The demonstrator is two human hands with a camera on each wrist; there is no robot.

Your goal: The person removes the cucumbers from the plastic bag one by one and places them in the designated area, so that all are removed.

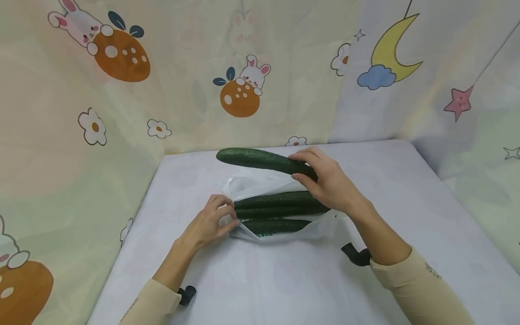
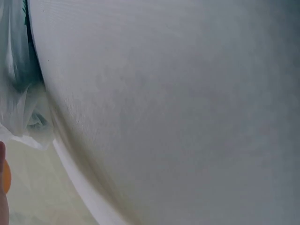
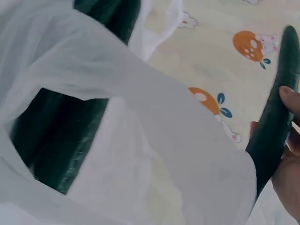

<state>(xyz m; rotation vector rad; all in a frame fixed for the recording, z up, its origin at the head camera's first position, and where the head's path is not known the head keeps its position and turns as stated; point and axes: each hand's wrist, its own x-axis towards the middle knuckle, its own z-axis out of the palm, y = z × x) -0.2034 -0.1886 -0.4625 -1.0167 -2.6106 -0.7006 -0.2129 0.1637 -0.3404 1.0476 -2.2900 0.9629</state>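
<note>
A dark green cucumber (image 1: 256, 159) is held up above a white plastic bag (image 1: 321, 228) by my right hand (image 1: 331, 180), thumb and fingers around its right end. Inside the bag's opening lie more cucumbers (image 1: 280, 201), side by side. My left hand (image 1: 212, 221) pinches the bag's left edge. In the right wrist view, the held cucumber (image 3: 269, 136) slants in the right hand (image 3: 287, 185), its lower end partly behind the translucent bag (image 3: 178, 126). The left wrist view catches only a strip of bag (image 2: 16, 110) and a sliver of finger at its left border.
A white-covered table (image 1: 260, 280) carries the bag. Behind and beside it hangs a pale curtain (image 1: 191, 104) printed with rabbits, oranges, flowers and a moon. Black straps (image 1: 357, 255) stick out near both cuffs.
</note>
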